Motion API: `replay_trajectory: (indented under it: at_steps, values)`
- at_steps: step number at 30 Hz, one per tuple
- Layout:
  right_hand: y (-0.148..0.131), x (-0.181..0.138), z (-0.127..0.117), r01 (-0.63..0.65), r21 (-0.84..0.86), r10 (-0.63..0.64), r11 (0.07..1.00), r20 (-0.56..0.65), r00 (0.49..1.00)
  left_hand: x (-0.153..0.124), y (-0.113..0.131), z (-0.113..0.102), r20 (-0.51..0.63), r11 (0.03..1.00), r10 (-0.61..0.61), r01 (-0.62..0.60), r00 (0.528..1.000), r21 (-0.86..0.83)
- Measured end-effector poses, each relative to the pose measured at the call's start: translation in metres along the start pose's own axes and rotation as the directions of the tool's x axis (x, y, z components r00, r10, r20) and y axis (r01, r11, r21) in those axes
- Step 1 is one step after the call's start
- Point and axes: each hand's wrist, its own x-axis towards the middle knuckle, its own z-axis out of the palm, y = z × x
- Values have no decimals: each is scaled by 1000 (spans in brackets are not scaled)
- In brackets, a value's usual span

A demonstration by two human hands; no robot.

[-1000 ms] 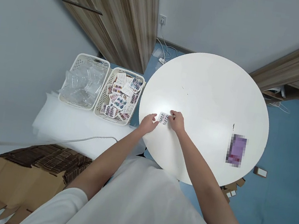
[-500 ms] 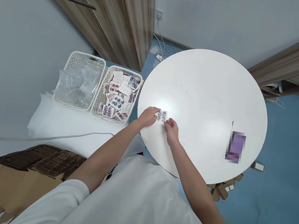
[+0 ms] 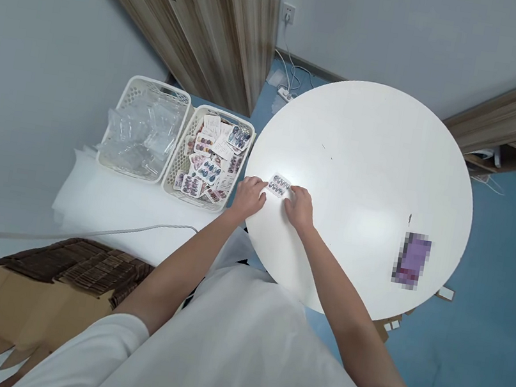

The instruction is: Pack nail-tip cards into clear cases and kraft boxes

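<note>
A small card of press-on nails (image 3: 279,184) lies on the round white table (image 3: 368,171) near its left edge. My left hand (image 3: 248,196) has its fingers curled on the card's left end. My right hand (image 3: 299,206) pinches the card's right end, fingers bent down onto it. Both hands rest on the tabletop just in front of me.
Left of the table, a white basket (image 3: 211,155) holds several nail cards, and a second basket (image 3: 144,131) holds clear plastic trays. A brown cardboard box (image 3: 44,291) sits at lower left. A blurred purple object (image 3: 412,258) lies on the table's right side. A wooden cabinet (image 3: 206,24) stands behind.
The card has turned slightly and sits a little further from me. My right hand moved from the card's far right corner to its near right end; my left hand stays at the left end.
</note>
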Motion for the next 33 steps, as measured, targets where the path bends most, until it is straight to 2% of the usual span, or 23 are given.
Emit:
replay_trajectory:
  at_steps: [2,5,10,19,33]
  values:
    - [1,-12,0,137,-207,-124,969,74,990,-1,0,-2,11,998,47,-47,999,47]
    - [1,-25,-1,274,-373,-213,886,196,957,-3,-1,-5,54,984,140,-145,989,99]
    - [2,-19,-2,332,-486,-229,808,259,938,-3,1,-6,108,963,192,-209,975,172]
    - [0,2,-5,379,-490,-252,785,307,918,-3,2,-5,45,968,146,-152,988,197]
    - [-4,12,-3,437,-464,-298,770,343,891,-4,-4,-1,-26,978,119,-113,992,173]
